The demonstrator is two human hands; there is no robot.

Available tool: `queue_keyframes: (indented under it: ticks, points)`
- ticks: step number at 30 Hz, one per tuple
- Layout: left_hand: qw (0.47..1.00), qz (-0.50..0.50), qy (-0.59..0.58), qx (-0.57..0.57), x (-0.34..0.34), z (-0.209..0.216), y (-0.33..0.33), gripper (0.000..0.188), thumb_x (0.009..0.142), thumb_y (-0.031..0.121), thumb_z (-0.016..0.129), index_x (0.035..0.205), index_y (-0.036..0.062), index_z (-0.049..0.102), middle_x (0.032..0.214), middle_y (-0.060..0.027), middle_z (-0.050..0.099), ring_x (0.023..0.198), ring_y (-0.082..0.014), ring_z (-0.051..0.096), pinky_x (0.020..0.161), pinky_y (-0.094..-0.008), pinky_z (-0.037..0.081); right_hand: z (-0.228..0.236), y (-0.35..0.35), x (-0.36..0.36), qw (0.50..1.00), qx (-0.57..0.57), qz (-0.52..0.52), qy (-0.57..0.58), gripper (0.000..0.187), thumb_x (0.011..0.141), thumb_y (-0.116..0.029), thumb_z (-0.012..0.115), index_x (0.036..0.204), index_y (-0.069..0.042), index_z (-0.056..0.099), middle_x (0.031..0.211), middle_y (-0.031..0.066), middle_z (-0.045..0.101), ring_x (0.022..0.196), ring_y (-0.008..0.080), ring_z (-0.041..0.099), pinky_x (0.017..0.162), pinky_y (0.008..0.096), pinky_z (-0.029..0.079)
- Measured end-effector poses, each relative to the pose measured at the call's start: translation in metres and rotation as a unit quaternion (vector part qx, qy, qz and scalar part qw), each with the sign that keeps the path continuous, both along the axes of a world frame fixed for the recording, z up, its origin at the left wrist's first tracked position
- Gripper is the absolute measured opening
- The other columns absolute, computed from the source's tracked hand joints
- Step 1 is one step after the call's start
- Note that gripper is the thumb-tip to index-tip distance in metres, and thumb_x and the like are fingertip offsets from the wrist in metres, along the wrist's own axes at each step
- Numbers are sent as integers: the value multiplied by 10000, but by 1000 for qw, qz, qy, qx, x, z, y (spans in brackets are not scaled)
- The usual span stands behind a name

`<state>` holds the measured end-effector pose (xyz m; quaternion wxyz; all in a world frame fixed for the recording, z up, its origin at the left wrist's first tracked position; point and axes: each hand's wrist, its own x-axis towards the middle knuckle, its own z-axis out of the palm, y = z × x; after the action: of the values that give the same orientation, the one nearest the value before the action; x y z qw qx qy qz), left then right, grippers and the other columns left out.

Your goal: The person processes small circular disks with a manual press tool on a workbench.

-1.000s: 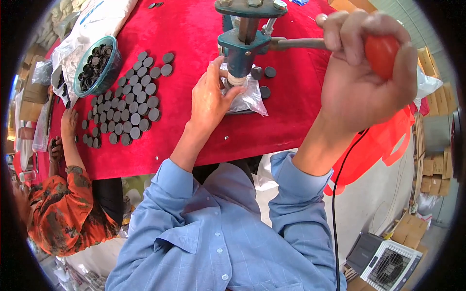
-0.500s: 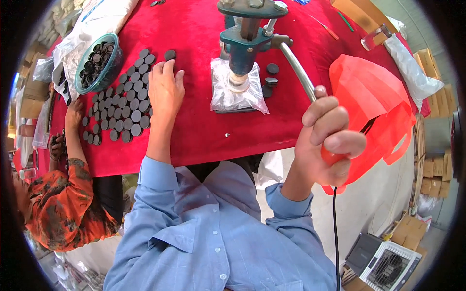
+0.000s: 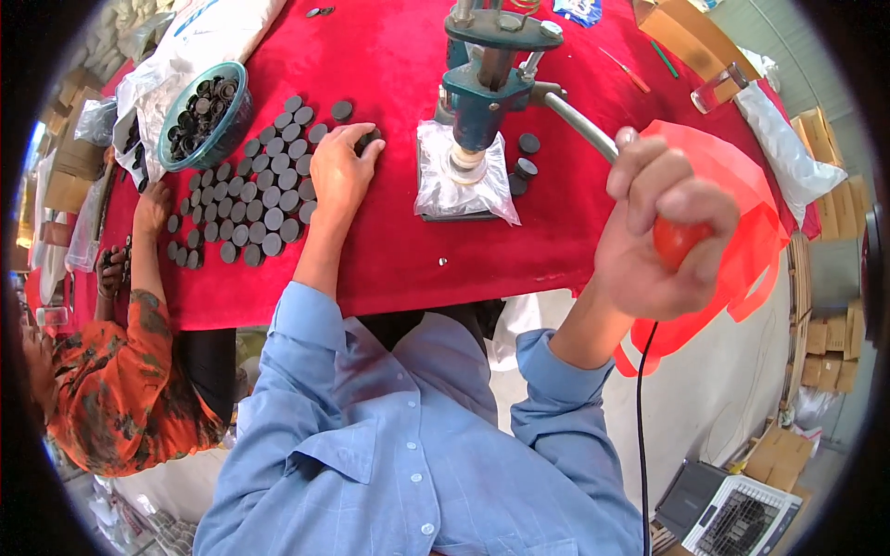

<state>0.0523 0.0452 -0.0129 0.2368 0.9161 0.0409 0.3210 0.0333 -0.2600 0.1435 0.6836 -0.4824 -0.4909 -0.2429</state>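
Observation:
My left hand [image 3: 341, 176] is closed on a round black disc [image 3: 369, 143], pinched between thumb and fingers. It is at the right edge of a spread of flat dark discs [image 3: 248, 206] on the red tablecloth. My right hand [image 3: 663, 218] wraps around the red knob [image 3: 679, 241] of the metal lever [image 3: 584, 125], which belongs to a dark green hand press [image 3: 477, 111]. The ram of the press stands over a base covered in clear plastic film [image 3: 443, 196]. Three dark discs [image 3: 527, 169] lie right of the press.
At the left, a green bowl [image 3: 243, 116] holds black pieces, beside a white sack [image 3: 199, 42]. A co-worker in an orange patterned shirt [image 3: 116, 389] sits there, one hand near the discs. A red bag [image 3: 742, 269] hangs over the table's right side. A small shiny piece [image 3: 442, 261] lies near the front edge.
My left hand has moved right, away from the spread, and now has a disc in its grip. My right hand has shifted right and slightly toward me, still on the lever knob.

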Motion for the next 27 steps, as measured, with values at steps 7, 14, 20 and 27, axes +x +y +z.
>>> queue_keyframes:
  ticks: [7, 14, 20, 27]
  points:
    - [979, -141, 17, -144, -26, 32, -70, 572, 723, 146, 874, 1222, 56, 609, 934, -112, 717, 792, -258, 694, 710, -384, 553, 42, 5, 42, 1000, 5, 15, 2, 433, 1045, -397, 412, 1029, 2, 578, 681, 70, 478, 604, 192, 434, 649, 389, 423]
    - [979, -165, 29, -114, -18, 39, -96, 667, 724, 162, 879, 1287, 53, 539, 899, -109, 690, 830, -279, 661, 734, -394, 542, 41, -1, 42, 997, -24, 74, 18, 460, 1046, -410, 383, 1079, -19, 623, 663, 46, 432, 644, 209, 415, 708, 409, 390]
    - [980, -161, 25, -116, -16, 38, -96, 720, 714, 219, 893, 1309, 41, 529, 933, -108, 696, 843, -281, 654, 737, -394, 538, 18, 0, 17, 998, -3, 55, 26, 442, 1036, -443, 403, 1107, -60, 613, 682, 49, 448, 684, 232, 444, 753, 459, 381]
    - [972, -176, -4, -155, -14, 44, -77, 591, 718, 238, 896, 1198, 29, 622, 960, -122, 690, 833, -245, 660, 729, -352, 541, -2, -2, 1, 999, -17, 37, 20, 403, 1031, -453, 411, 1106, -98, 587, 727, 47, 478, 724, 239, 483, 849, 488, 393]
